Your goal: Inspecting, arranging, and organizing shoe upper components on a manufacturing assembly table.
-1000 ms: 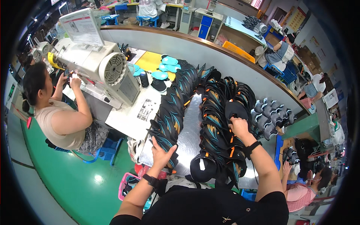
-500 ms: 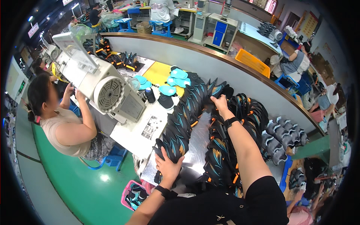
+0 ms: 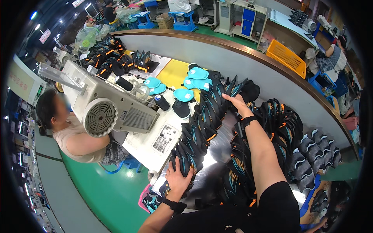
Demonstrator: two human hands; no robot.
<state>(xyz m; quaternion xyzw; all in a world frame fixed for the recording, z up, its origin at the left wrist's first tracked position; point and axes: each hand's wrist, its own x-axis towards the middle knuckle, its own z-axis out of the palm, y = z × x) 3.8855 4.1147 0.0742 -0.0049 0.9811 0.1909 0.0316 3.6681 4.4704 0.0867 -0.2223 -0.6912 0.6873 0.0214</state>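
No words can be made out clearly enough to read; printed matter shows only as marks. At the upper left of the frame, a white rectangular hanging sign [image 3: 45, 36] carries reddish lettering, small and blurred. A second white hanging sign [image 3: 77, 3], at the top edge left of centre, bears tiny marks. At the far left, a large pale flat board [image 3: 23, 80] shows reddish characters, warped by the lens. Left of centre, a white printed sheet [image 3: 164, 138] with dark pictures lies on the white counter [image 3: 142, 149]; its print is too small. The turquoise rounded pieces [image 3: 182, 94] near the upper centre bear white labels, also illegible
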